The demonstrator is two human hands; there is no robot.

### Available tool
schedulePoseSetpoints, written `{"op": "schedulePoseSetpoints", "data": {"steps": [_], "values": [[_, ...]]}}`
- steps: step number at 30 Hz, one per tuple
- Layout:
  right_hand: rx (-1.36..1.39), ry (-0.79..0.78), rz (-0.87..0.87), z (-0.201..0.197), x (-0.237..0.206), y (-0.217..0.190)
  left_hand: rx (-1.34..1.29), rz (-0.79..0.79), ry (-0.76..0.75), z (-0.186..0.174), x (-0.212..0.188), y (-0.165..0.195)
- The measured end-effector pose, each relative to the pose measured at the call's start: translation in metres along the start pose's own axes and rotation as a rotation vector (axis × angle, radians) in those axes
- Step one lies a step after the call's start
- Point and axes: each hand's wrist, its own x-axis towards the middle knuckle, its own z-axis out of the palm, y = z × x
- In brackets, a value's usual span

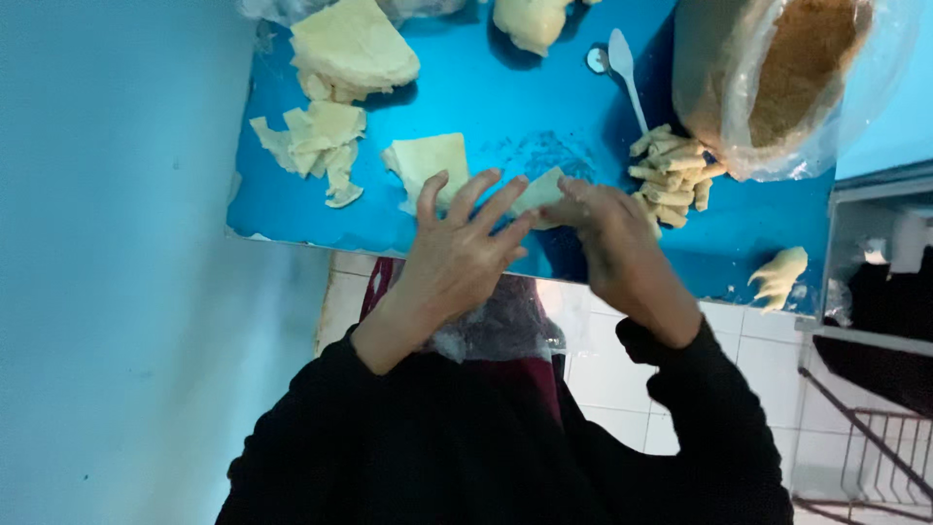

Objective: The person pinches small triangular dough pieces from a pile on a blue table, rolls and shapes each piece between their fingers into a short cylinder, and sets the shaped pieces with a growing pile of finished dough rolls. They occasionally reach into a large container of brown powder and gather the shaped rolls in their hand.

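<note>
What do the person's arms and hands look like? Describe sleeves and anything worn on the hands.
Both arms are covered by long black sleeves of soft, plain fabric with no visible markings, ending at the wrists. The left hand and right hand are bare: no gloves, and no rings, watch or bracelets can be made out, though the right hand is somewhat blurred. The fingers are uncovered.

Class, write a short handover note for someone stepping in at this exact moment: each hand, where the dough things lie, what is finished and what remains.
Left hand: fingers spread, resting on the dough sheet.
Right hand: pinching the same sheet's right edge.
Both work at the near edge of the blue table.
Done: a pile of rolled dough sticks right of the hands.
Left: flat square sheet, torn sheets, a big dough slab.
Nearby: white plastic spoon, bag of brown crumbs.
</note>
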Motion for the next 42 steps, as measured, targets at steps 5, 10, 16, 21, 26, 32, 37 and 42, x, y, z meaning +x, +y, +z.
{"op": "schedulePoseSetpoints", "data": {"steps": [5, 10, 16, 21, 26, 32, 37, 42], "values": [[-0.278, -0.023, 0.043, -0.019, -0.002, 0.018, -0.001, 0.102, -0.074, 0.017, -0.001, 0.000], [-0.659, -0.049, -0.076, -0.014, 0.006, 0.030, -0.092, 0.104, -0.124, 0.026, -0.005, 0.001], [-0.990, -0.094, -0.202, -0.010, 0.011, 0.040, -0.163, 0.087, -0.155, 0.027, -0.002, 0.000], [-1.112, -0.092, -0.198, -0.011, 0.008, 0.030, -0.130, 0.076, -0.146, 0.022, 0.002, 0.007], [-0.922, -0.060, -0.148, -0.009, -0.010, 0.026, -0.091, 0.059, -0.154, 0.028, 0.011, 0.016], [-0.647, 0.307, 0.075, -0.102, -0.015, 0.081, -0.079, 0.048, -0.149, 0.040, 0.018, 0.031], [-0.567, 0.044, 0.234, -0.137, 0.018, 0.133, -0.092, 0.071, -0.150, 0.041, 0.018, 0.039], [-0.466, -0.136, 0.220, -0.140, 0.028, 0.150, -0.088, 0.023, -0.063, 0.033, 0.020, 0.028]]}}
